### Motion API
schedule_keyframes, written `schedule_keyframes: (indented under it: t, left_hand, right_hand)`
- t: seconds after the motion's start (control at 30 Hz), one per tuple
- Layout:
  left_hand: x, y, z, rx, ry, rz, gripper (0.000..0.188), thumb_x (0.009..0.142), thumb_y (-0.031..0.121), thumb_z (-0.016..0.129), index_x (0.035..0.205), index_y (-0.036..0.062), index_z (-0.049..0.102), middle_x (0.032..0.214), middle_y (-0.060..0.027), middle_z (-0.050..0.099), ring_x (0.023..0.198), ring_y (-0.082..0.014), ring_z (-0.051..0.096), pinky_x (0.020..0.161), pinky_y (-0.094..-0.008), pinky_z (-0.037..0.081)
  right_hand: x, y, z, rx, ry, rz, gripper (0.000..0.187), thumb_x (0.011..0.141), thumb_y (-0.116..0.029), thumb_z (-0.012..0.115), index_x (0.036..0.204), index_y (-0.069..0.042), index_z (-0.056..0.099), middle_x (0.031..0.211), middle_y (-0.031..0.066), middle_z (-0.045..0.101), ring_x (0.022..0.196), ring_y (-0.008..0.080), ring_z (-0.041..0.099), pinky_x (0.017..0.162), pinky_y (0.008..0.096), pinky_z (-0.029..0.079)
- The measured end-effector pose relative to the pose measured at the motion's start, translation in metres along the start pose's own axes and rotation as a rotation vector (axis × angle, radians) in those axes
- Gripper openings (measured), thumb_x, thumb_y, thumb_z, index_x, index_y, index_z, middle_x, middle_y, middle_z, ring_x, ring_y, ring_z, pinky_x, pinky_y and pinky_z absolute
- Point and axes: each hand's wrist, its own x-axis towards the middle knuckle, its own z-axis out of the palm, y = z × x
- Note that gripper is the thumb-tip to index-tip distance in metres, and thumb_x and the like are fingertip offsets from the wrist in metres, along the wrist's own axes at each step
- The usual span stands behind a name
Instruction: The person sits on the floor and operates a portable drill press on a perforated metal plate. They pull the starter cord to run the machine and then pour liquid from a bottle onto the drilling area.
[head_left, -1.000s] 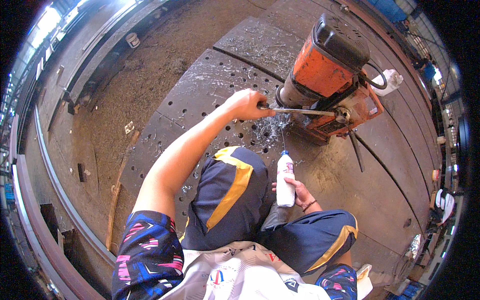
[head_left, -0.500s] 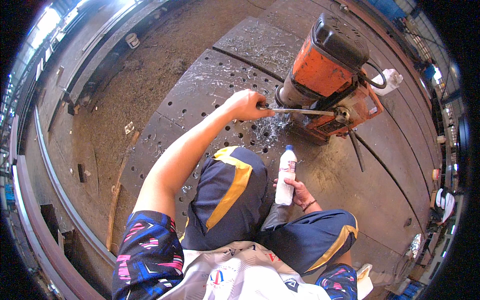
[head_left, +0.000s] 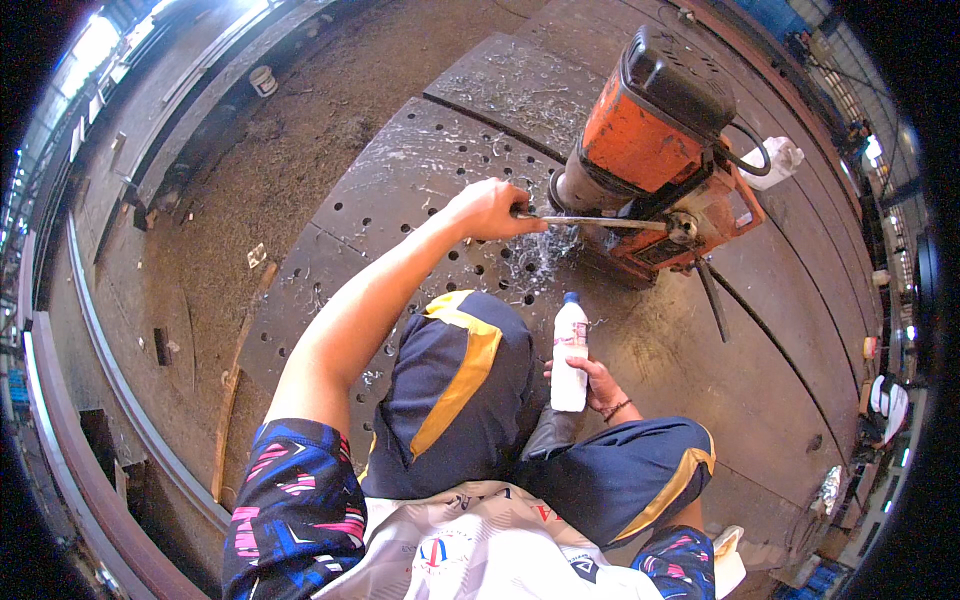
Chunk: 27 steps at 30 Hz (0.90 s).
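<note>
An orange and black magnetic drill stands on a dark steel plate drilled with rows of holes. My left hand is wrapped round the end of the drill's feed lever, which runs from the hub on the drill's side. Bright metal shavings lie round the drill's lower end, whose cutter is hidden. In my right hand, beside my knee, is a plastic bottle with a blue cap and whitish contents, held nearly upright.
A clear plastic bag lies behind the drill near its cable. Another bar of the feed handle sticks out toward me. A white bucket stands far left. Long steel beams line the left side. More plates spread to the right.
The bottle in my right hand has tipped slightly to the left and stands straighter. My left hand stays on the lever, which looks nearly unmoved.
</note>
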Motion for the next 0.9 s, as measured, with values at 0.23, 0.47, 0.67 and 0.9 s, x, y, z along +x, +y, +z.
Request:
schedule_keyframes:
  t: [0.23,0.47,0.67,0.9]
  left_hand:
    - [-0.0017,-0.0004,0.0001,-0.018,0.014,0.008,0.064,0.081,0.065,0.067,0.078,0.0009,0.066,0.064,-0.0226,0.06,0.065,-0.0407,0.064,0.064,-0.0483,0.049]
    - [-0.0016,-0.0013,0.002,-0.029,0.015,0.006,0.064,0.081,0.065,0.067,0.079,0.0003,0.066,0.065,-0.0227,0.061,0.067,-0.041,0.064,0.064,-0.0481,0.05]
    - [-0.0014,-0.001,0.0015,-0.033,0.008,0.0,0.065,0.081,0.065,0.067,0.081,0.0005,0.067,0.067,-0.0229,0.062,0.069,-0.0409,0.065,0.066,-0.0482,0.05]
    - [-0.0018,0.0026,-0.0028,-0.016,-0.045,-0.053,0.066,0.078,0.067,0.067,0.087,0.0015,0.071,0.074,-0.0225,0.067,0.075,-0.0403,0.068,0.071,-0.0479,0.053]
  right_hand:
    - [0.0027,-0.0024,0.0021,0.056,-0.013,0.046,0.053,0.094,-0.03,0.059,0.133,0.004,0.048,0.122,0.0212,0.066,0.108,0.0323,0.067,0.093,0.0426,0.056]
    - [0.0044,-0.0005,-0.0009,0.053,-0.035,0.043,0.051,0.095,-0.03,0.059,0.133,0.003,0.047,0.121,0.022,0.065,0.109,0.0337,0.067,0.093,0.043,0.056]
    - [0.0049,-0.0002,-0.0012,0.08,-0.022,0.06,0.052,0.095,-0.03,0.059,0.133,0.004,0.047,0.121,0.0219,0.066,0.109,0.034,0.067,0.093,0.0429,0.056]
    - [0.0064,0.0009,-0.0025,0.067,-0.018,0.055,0.053,0.094,-0.031,0.06,0.133,0.004,0.048,0.122,0.0213,0.066,0.109,0.0335,0.067,0.093,0.0433,0.056]
